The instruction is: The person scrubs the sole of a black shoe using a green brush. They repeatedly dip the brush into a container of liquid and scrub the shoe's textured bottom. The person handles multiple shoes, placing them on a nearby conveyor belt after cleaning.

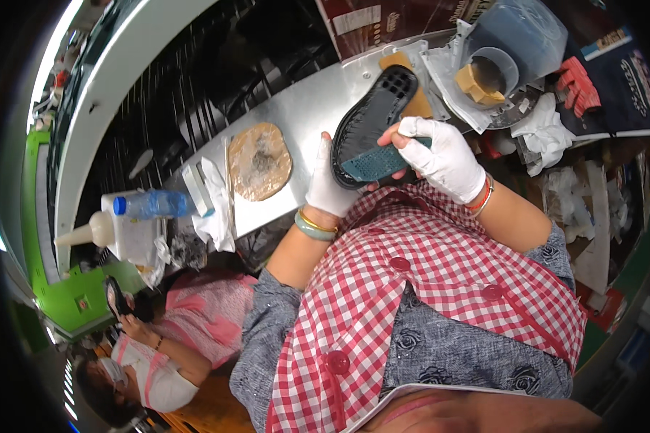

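My left hand (pixel 328 186), in a white fingerless glove, grips a black shoe sole (pixel 372 115) by its near end and left side. The sole is tilted with its hollow inner side up, and a grid of small cavities shows at the far end. In my right hand (pixel 444 159), gloved the same way with bare fingertips, is a teal flat textured piece (pixel 375 163). Thumb and fingers pinch its right end. That piece lies across the near part of the sole, over the cavity; whether it touches the sole I cannot tell.
A metal bench (pixel 307 119) carries a round tan plastic-covered pad (pixel 258 160). Left of it are a blue-capped bottle (pixel 152 205) and a white nozzle bottle (pixel 87 232). A clear cup (pixel 500 63), a red glove (pixel 578 86) and white cloth (pixel 544 131) lie right. A co-worker (pixel 173 346) sits lower left.
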Available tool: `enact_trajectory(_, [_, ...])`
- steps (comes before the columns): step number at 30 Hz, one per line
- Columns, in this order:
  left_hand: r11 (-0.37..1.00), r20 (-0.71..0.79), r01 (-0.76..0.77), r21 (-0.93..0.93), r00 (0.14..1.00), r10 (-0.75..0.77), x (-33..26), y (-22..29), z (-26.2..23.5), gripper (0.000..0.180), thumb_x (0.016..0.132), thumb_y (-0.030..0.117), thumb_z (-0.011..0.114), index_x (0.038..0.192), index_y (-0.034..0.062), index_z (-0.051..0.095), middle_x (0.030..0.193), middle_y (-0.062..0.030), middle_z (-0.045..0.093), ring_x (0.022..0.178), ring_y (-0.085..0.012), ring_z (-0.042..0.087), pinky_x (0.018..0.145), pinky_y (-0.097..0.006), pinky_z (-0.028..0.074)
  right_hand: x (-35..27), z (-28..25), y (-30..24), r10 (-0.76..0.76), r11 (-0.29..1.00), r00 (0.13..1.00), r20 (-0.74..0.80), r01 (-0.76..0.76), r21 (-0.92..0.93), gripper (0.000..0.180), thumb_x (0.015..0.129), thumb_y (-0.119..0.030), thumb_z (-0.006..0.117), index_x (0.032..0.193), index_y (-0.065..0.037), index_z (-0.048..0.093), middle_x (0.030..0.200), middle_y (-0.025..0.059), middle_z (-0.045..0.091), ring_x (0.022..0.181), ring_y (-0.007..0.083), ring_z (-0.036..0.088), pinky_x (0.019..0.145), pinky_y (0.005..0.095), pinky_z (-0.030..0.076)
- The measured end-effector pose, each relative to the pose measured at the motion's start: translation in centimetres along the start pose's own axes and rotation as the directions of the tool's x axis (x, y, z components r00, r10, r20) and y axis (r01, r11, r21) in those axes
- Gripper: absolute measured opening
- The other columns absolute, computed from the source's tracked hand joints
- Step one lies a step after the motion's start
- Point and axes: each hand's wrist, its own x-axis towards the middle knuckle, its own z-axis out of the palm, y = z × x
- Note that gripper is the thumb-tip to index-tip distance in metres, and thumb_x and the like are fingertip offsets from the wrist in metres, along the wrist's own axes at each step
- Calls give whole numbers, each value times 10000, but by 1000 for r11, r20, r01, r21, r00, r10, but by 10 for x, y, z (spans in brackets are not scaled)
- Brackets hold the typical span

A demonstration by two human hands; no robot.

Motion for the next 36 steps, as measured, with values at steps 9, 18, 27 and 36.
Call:
enact_trajectory(9, [976,-19,220,11,975,-219,-9,31,-36,606,916,549,297,1299,87,381,974,-235,598,536,-298,640,321,-238,506,40,19,-12,237,968,935,264,-205,-145,283,908,-300,531,994,-41,606,818,30,609,540,63,577,412,146,365])
enact_trajectory(18, [912,-95,394,113,918,-385,-18,75,-61,509,953,452,284,1223,46,430,891,-200,625,470,-300,615,274,-260,464,75,38,2,264,947,906,330,-179,-267,342,889,-352,527,1003,-46,629,877,51,624,620,83,608,476,170,410])
enact_trajectory(27, [800,-255,466,377,883,-395,-13,106,-47,555,885,511,437,1047,-7,552,758,-137,651,422,-218,593,251,-219,350,81,33,-4,240,946,916,323,-146,-288,343,875,-374,540,972,-65,654,866,48,634,618,81,599,490,186,399])
enact_trajectory(36, [793,-321,498,351,860,-398,-7,114,-31,521,900,460,443,971,-44,554,661,-159,622,383,-241,573,234,-230,370,80,24,-2,180,950,934,308,-84,-301,296,890,-327,528,965,-72,659,744,27,623,556,56,549,480,182,383])
